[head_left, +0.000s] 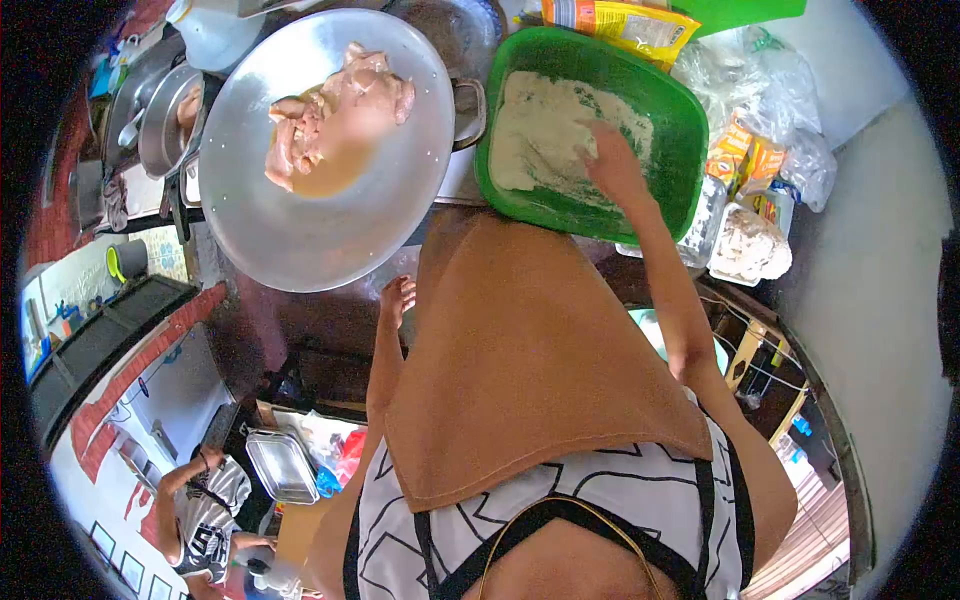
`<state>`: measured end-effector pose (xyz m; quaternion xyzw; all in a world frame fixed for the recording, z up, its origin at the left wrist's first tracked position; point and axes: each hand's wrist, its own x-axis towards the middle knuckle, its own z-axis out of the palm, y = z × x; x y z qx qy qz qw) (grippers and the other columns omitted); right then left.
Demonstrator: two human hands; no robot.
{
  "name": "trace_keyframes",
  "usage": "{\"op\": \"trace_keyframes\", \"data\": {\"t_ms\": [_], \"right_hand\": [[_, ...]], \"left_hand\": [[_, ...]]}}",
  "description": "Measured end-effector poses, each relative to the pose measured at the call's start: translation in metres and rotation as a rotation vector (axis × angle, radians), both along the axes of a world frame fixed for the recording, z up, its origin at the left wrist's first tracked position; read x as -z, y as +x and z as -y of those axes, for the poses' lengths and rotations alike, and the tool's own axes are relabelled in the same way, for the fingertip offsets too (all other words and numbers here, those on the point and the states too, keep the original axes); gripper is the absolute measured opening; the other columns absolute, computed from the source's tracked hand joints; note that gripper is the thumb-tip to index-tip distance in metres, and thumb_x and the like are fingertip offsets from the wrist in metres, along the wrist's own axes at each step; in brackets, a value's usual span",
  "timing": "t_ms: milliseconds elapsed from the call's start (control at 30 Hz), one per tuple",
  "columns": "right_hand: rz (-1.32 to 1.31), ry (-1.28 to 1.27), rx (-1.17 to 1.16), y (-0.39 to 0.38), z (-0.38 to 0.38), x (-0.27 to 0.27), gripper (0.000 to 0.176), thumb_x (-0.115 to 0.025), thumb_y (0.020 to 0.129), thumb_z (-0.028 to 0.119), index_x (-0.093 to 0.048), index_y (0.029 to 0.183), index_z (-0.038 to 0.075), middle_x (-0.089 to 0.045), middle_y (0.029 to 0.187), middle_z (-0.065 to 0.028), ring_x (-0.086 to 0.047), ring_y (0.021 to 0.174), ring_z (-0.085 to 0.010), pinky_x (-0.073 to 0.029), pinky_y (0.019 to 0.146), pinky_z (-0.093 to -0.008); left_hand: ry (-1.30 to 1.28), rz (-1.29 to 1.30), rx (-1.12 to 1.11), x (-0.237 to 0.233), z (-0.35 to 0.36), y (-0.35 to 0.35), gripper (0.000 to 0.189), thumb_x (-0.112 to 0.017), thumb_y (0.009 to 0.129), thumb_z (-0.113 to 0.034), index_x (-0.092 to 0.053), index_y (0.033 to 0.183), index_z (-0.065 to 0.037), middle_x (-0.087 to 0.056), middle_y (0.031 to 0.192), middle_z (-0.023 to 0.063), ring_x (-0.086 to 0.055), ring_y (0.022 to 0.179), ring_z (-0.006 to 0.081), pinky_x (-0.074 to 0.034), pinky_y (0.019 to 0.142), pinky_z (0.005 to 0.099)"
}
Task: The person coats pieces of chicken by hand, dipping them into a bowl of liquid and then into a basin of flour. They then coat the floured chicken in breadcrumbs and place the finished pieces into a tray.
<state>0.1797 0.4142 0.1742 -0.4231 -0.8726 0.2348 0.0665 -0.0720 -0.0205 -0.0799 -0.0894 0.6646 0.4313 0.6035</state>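
Observation:
My right hand reaches into a green basin that holds pale flour. Its fingers touch the flour, and whether they hold anything is too small to tell. Low beside the brown apron, my left hand hangs below the rim of a wide metal pan, its fingers curled and partly hidden. Pieces of raw chicken lie in that metal pan with some brownish liquid.
Plastic bags, a yellow packet and a tray with a whitish heap surround the basin. Smaller pots stand at the far left. Another person is at the lower left near a metal tray.

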Motion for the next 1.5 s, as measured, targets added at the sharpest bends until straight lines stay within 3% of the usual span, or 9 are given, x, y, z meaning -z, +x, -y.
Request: {"op": "trace_keyframes", "data": {"t_ms": [100, 167, 300, 467, 633, 933, 1033, 1133, 1500], "right_hand": [[0.079, 0.006, 0.037, 0.012, -0.013, 0.012, 0.051, -0.064, 0.082, 0.031, -0.048, 0.124, 0.007, -0.052, 0.121, -0.0209, -0.051, 0.110, -0.0398, -0.041, 0.095, -0.0453], [0.122, -0.044, 0.056, 0.009, -0.015, 0.019, 0.053, -0.064, 0.081, 0.034, -0.048, 0.124, 0.007, -0.050, 0.123, -0.0211, -0.050, 0.110, -0.0408, -0.041, 0.095, -0.0466], [0.156, -0.011, 0.096, -0.018, -0.007, 0.038, 0.069, -0.069, 0.074, 0.046, -0.048, 0.124, 0.004, -0.050, 0.123, -0.0227, -0.049, 0.112, -0.0410, -0.041, 0.095, -0.0467], [-0.005, 0.185, 0.014, -0.066, -0.010, 0.029, 0.078, -0.073, 0.070, 0.046, -0.044, 0.126, 0.000, -0.048, 0.120, -0.0259, -0.047, 0.112, -0.0414, -0.040, 0.095, -0.0467], [0.059, 0.132, -0.133, -0.101, -0.017, 0.033, 0.067, -0.080, 0.058, 0.025, -0.053, 0.112, -0.003, -0.053, 0.109, -0.0238, -0.052, 0.105, -0.0413, -0.045, 0.088, -0.0479], [-0.247, 0.006, 0.100, -0.097, -0.074, 0.093, 0.027, -0.067, 0.070, 0.014, -0.065, 0.095, 0.003, -0.062, 0.086, -0.0206, -0.060, 0.087, -0.0389, -0.048, 0.078, -0.0469], [-0.161, -0.253, 0.076, -0.073, -0.077, 0.047, 0.034, -0.067, 0.070, 0.011, -0.066, 0.103, 0.007, -0.062, 0.105, -0.0157, -0.059, 0.096, -0.0344, -0.047, 0.085, -0.0401], [-0.038, -0.194, -0.031, -0.045, -0.048, 0.018, 0.028, -0.067, 0.076, 0.018, -0.067, 0.102, 0.010, -0.063, 0.104, -0.0143, -0.058, 0.098, -0.0325, -0.046, 0.086, -0.0401], [0.089, -0.121, -0.114, -0.031, -0.012, 0.025, 0.048, -0.069, 0.075, 0.019, -0.055, 0.119, 0.007, -0.055, 0.114, -0.0168, -0.054, 0.106, -0.0345, -0.043, 0.092, -0.0416]], "left_hand": [[-0.101, -0.024, -0.003, 0.020, 0.001, -0.010, 0.036, -0.045, 0.094, -0.031, -0.054, 0.119, -0.006, -0.062, 0.099, 0.0072, -0.060, 0.078, 0.0181, -0.049, 0.057, 0.0237], [0.272, 0.494, -0.221, 0.086, 0.026, -0.029, 0.038, -0.045, 0.094, -0.031, -0.052, 0.122, -0.006, -0.061, 0.099, 0.0081, -0.060, 0.077, 0.0175, -0.049, 0.054, 0.0213], [-0.178, 0.009, 0.069, -0.016, -0.040, -0.039, 0.041, -0.047, 0.093, -0.031, -0.050, 0.125, -0.006, -0.061, 0.106, 0.0107, -0.062, 0.083, 0.0194, -0.051, 0.060, 0.0249], [-0.116, -0.022, 0.160, -0.009, -0.034, -0.052, 0.041, -0.047, 0.093, -0.031, -0.050, 0.125, -0.006, -0.061, 0.107, 0.0109, -0.062, 0.083, 0.0196, -0.051, 0.061, 0.0254], [-0.138, -0.041, 0.250, -0.022, -0.037, -0.072, 0.041, -0.047, 0.093, -0.031, -0.050, 0.125, -0.006, -0.061, 0.108, 0.0111, -0.062, 0.084, 0.0198, -0.051, 0.062, 0.0258], [-0.162, -0.045, 0.279, -0.033, -0.030, -0.074, 0.041, -0.047, 0.092, -0.031, -0.050, 0.125, -0.006, -0.061, 0.109, 0.0115, -0.062, 0.085, 0.0201, -0.052, 0.063, 0.0267], [-0.165, -0.047, 0.270, -0.031, -0.026, -0.069, 0.041, -0.047, 0.092, -0.031, -0.050, 0.125, -0.006, -0.061, 0.109, 0.0116, -0.062, 0.085, 0.0202, -0.052, 0.064, 0.0269], [-0.164, -0.043, 0.250, -0.029, -0.024, -0.065, 0.041, -0.047, 0.092, -0.032, -0.050, 0.125, -0.006, -0.061, 0.110, 0.0118, -0.062, 0.086, 0.0203, -0.052, 0.064, 0.0272], [-0.130, -0.046, 0.180, -0.024, -0.015, -0.041, 0.042, -0.047, 0.092, -0.032, -0.050, 0.125, -0.006, -0.061, 0.111, 0.0122, -0.062, 0.087, 0.0207, -0.052, 0.066, 0.0282]]}}
